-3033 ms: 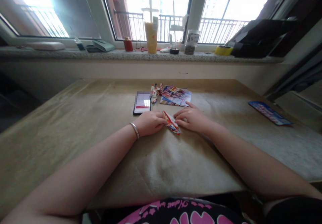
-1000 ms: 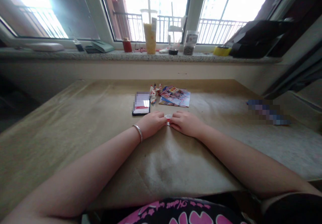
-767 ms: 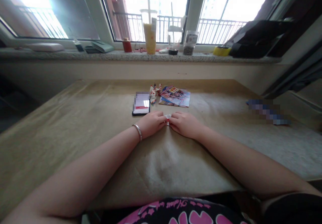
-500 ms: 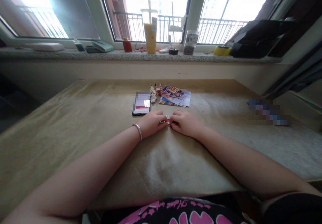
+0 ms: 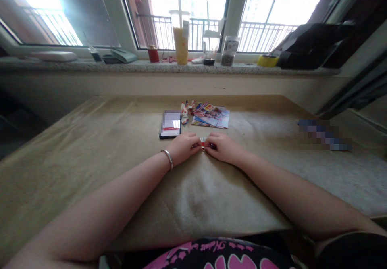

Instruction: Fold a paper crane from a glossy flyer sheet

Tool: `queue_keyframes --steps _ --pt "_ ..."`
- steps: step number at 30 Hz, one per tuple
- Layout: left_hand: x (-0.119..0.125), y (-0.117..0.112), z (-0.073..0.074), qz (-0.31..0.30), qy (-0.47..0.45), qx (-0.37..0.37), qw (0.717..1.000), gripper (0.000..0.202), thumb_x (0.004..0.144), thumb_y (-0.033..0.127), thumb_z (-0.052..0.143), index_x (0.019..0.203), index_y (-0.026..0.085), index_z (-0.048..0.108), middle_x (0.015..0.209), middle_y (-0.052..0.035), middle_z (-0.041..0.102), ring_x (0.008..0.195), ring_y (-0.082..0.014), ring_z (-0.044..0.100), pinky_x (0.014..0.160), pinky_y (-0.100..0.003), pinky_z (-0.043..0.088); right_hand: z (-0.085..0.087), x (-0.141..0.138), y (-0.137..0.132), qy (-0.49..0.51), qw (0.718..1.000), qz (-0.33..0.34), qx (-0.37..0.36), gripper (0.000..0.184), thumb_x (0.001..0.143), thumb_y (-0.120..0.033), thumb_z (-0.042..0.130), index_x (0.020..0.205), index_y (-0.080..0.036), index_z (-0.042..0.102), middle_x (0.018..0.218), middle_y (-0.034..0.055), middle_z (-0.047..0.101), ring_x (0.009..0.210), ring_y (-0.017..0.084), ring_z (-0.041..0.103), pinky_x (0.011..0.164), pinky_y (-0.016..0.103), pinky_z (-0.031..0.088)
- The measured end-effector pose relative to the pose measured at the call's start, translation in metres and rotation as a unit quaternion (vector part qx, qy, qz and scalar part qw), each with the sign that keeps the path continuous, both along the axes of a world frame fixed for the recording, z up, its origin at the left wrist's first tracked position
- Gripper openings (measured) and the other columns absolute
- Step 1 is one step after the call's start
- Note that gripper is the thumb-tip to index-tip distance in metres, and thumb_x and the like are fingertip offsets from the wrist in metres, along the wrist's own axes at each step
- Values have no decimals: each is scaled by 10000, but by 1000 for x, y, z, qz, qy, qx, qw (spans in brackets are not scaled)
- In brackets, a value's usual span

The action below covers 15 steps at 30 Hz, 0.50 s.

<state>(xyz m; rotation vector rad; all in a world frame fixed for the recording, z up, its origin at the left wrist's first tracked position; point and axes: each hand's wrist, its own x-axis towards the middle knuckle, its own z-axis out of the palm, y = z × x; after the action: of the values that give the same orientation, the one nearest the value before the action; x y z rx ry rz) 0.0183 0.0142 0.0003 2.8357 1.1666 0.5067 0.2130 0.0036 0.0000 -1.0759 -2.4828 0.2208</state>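
My left hand and my right hand rest side by side on the brown paper-covered table. Both pinch a small folded piece of red and white printed paper between their fingertips. Most of the paper is hidden under the fingers. A silver bracelet sits on my left wrist.
A phone lies just beyond my left hand. Folded paper figures and colourful printed sheets lie behind it. A flat printed strip lies at the right. The windowsill holds a drink cup, jars and a black bag.
Three seconds ago the paper lay longer and flatter under my hands; now it is folded small and pinched between both sets of fingertips. In the last second the hands barely moved.
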Motion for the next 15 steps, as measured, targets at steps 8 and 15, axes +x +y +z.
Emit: queue_keyframes --steps 8,15 --pt "-5 5 -1 -19 -15 -9 1000 128 849 231 565 784 170 658 738 -19 598 723 -140 560 661 -233 413 0 -2 6 1 995 -73 -72 131 833 -247 538 772 -171 626 732 26 628 659 129 537 588 226 358" --pt "-7 5 2 -40 5 15 999 143 856 231 559 818 178 686 764 -29 642 738 -146 574 698 -246 431 -1 -2 10 -9 995 -76 -61 139 830 -252 542 737 -168 602 722 25 613 656 127 517 584 227 339"
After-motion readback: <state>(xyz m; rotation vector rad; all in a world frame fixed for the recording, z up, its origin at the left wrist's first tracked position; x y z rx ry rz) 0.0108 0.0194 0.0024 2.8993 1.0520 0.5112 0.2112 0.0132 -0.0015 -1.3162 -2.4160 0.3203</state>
